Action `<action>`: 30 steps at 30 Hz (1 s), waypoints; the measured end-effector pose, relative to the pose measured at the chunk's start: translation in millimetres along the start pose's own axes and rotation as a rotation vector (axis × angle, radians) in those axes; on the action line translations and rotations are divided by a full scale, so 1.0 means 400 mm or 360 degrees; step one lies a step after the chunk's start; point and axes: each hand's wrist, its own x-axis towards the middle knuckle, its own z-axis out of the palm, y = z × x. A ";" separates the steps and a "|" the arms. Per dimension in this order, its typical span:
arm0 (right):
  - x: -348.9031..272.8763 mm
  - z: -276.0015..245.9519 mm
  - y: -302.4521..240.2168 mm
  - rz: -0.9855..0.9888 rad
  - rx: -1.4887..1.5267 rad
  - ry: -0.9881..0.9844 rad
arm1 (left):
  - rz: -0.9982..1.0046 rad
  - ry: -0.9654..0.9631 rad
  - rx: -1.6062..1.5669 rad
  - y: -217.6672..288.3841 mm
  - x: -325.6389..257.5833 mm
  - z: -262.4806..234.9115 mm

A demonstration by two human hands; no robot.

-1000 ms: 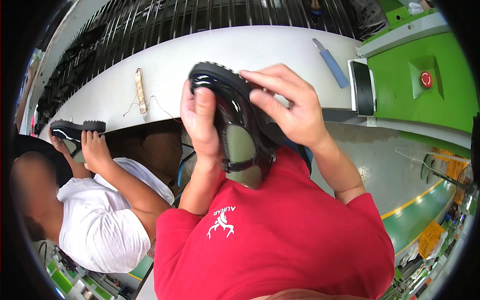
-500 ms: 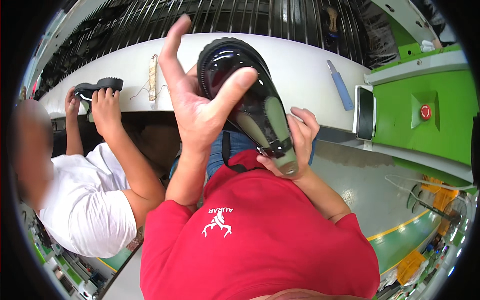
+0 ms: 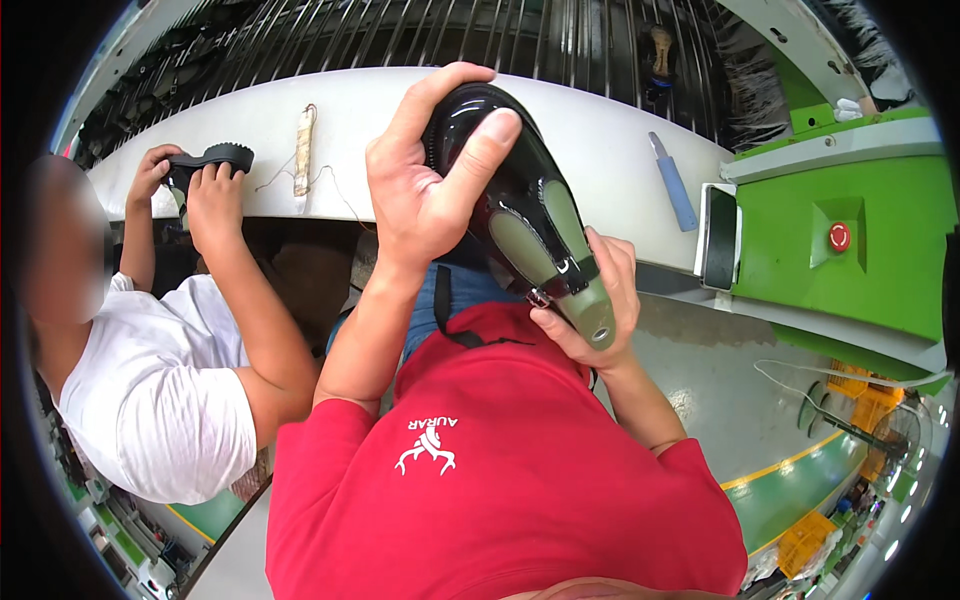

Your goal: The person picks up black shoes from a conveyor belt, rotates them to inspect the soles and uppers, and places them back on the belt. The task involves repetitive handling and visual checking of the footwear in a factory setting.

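Note:
A glossy black shoe (image 3: 500, 190) on an olive-green last is held up above the near edge of the white bench. Its rounded toe points away from me, and the green heel end of the last, with a small hole, faces me. My left hand (image 3: 425, 185) is wrapped around the toe part, thumb on the upper and fingers over the far side. With my right hand (image 3: 610, 310) I grip the heel end, fingers along the right side and thumb near a small buckle. The shoe's sole is mostly hidden.
The white bench (image 3: 350, 110) carries a thread-wound stick (image 3: 304, 150) and a blue-handled knife (image 3: 674, 185). Metal rollers (image 3: 480, 35) run behind it. A green machine (image 3: 780, 215) with a red button stands right. At left, a co-worker in white (image 3: 170, 390) handles another black shoe (image 3: 225, 155).
My left fingers, raised before, have closed around the toe. The shoe has shifted slightly right and turned a little, showing more of the last's opening. The co-worker's shoe has moved slightly.

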 end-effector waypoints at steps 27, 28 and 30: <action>0.353 -0.063 0.181 0.0769 0.1166 0.0163 | 0.0310 -0.0699 0.0477 0.029 0.137 0.055; 0.355 -0.054 0.161 0.0809 0.1231 0.0171 | 0.0317 -0.0724 0.0477 0.029 0.146 0.058; 0.363 -0.036 0.139 0.0824 0.1283 0.0248 | 0.0267 -0.0824 0.0520 0.042 0.158 0.058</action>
